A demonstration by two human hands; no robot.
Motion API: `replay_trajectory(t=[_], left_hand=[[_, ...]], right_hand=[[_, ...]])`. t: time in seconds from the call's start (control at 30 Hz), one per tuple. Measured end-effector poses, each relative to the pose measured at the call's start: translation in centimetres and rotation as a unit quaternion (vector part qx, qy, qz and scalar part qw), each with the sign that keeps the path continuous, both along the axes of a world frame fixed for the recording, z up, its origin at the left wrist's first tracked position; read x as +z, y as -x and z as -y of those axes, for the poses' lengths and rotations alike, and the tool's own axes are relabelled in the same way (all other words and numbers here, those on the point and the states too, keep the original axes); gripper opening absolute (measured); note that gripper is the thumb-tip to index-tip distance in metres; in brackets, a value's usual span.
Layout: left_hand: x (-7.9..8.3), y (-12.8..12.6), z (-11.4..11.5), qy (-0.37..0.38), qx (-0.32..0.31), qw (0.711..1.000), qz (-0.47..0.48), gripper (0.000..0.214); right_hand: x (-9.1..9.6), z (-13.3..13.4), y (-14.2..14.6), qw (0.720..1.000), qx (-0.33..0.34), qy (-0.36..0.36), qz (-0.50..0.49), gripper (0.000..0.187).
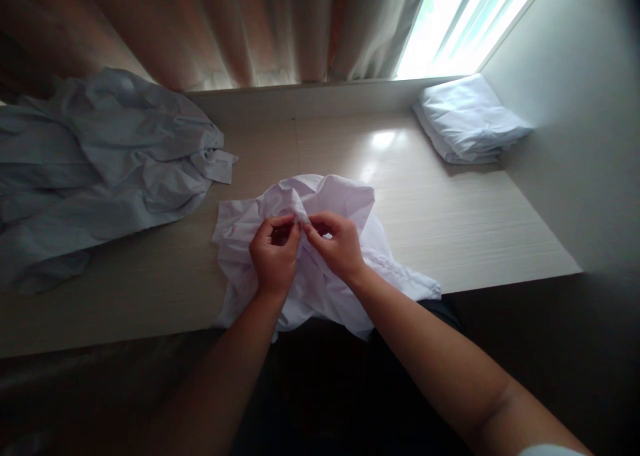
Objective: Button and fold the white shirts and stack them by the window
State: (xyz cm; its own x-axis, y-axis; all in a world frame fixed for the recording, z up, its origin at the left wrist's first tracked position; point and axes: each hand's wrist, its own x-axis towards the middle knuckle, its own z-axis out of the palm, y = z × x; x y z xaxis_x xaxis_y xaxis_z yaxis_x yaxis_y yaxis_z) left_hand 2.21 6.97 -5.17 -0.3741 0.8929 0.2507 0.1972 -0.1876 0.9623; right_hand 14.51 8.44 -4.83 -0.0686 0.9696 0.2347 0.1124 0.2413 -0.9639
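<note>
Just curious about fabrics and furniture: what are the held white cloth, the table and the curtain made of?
White cloth: probably cotton or a blend, matte, softly creased. Table: perhaps wood-look laminate, slightly glossy; fine grain and a bright reflection. Curtain: likely smooth fabric, hanging in folds.

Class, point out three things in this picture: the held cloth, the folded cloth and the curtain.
Held cloth (321, 286): head view, on its creased middle.
Folded cloth (467, 117): head view, on its top face.
Curtain (225, 29): head view, on its middle, among the folds.

Daylight from a window (450, 29) glares on the pale desk (495, 229). Brown curtains (280, 29) hang behind; a plain wall (575, 123) stands right.
</note>
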Motion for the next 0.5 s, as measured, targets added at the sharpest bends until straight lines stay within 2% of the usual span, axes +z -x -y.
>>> replay_trajectory(t=[0.23, 0.5], left_hand=[[-0.01, -0.19, 0.23, -0.004, -0.012, 1.000, -0.003, 0.021], [-0.25, -0.17, 0.09, -0.026, -0.020, 0.999, -0.002, 0.016]], right_hand=[[-0.46, -0.23, -0.17, 0.999, -0.013, 0.022, -0.024, 0.020], [-0.28, -0.45, -0.42, 0.997, -0.018, -0.045, 0.065, 0.016]])
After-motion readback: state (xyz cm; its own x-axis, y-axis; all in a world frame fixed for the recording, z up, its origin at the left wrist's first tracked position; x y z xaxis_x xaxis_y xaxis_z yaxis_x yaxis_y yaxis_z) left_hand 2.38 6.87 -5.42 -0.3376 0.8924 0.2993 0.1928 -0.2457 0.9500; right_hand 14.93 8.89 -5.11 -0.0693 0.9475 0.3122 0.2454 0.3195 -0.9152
